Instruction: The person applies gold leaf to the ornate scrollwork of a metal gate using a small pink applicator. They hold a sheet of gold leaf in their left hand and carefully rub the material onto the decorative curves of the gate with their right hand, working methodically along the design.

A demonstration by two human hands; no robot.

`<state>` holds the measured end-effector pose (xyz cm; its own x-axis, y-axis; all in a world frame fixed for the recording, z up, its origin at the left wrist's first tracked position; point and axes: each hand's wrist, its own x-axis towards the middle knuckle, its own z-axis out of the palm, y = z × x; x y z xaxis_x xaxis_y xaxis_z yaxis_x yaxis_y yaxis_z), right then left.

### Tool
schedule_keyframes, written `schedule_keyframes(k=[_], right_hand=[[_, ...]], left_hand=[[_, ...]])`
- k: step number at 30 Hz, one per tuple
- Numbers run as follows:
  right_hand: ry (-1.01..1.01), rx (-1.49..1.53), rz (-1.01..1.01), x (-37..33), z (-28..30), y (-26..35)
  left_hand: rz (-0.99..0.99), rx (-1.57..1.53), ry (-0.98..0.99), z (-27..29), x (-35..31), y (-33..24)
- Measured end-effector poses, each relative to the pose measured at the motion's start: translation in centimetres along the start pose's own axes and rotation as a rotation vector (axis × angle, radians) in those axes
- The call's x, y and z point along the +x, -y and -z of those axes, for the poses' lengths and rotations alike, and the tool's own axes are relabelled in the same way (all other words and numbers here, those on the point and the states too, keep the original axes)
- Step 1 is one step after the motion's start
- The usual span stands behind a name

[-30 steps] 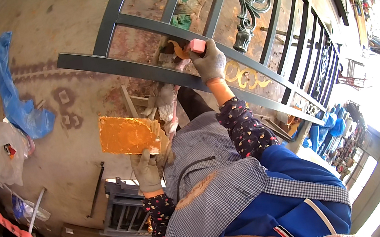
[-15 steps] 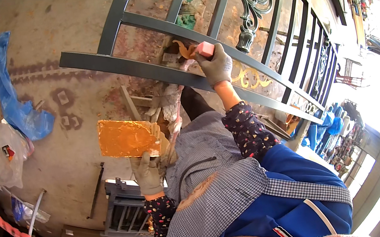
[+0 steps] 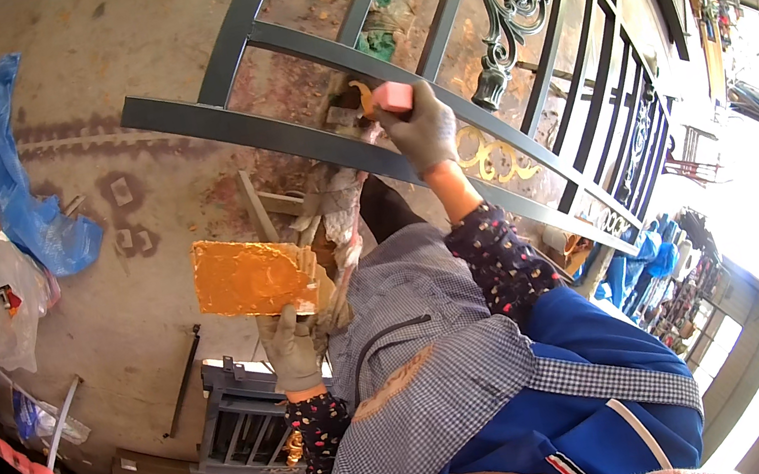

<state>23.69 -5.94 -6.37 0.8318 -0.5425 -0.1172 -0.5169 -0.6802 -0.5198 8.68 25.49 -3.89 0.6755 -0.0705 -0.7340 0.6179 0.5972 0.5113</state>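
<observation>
My left hand (image 3: pixel 292 349), in a grey glove, is closed on the lower edge of a flat rectangular board (image 3: pixel 249 275) thickly coated with orange-gold paint. My gloved right hand (image 3: pixel 427 132) grips a small pink block (image 3: pixel 394 97), which looks like sponge. That hand is over the dark metal railing (image 3: pixel 281 140), between its two long parallel bars. Beside the block shows a curled orange-gold ornament (image 3: pixel 364 96), partly hidden by it. Gold scrollwork (image 3: pixel 495 156) sits between the same bars, to the right of my wrist. I cannot tell whether the block touches metal.
Dark scroll ornaments (image 3: pixel 512 10) fill part of the railing at upper right. Blue plastic sheeting (image 3: pixel 24 178) and a clear plastic bag (image 3: pixel 2 314) lie on the floor at left. A dark metal grille (image 3: pixel 244 418) stands by my left forearm. Red-pink strapping (image 3: pixel 10 444) runs along the lower left.
My right hand has shifted a little left with the pink block, which now covers more of the curled ornament. My left hand and the coated board stay nearly still.
</observation>
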Motion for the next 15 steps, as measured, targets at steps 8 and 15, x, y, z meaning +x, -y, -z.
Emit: schedule_keyframes(k=[8,15], right_hand=[[0.043,-0.062,0.002,2.3,-2.9,1.3],[0.036,-0.031,-0.095,1.1,-1.2,-1.1]], left_hand=[[-0.013,-0.02,0.0,-0.5,0.0,0.5],[-0.013,-0.02,-0.024,-1.4,0.0,0.5]])
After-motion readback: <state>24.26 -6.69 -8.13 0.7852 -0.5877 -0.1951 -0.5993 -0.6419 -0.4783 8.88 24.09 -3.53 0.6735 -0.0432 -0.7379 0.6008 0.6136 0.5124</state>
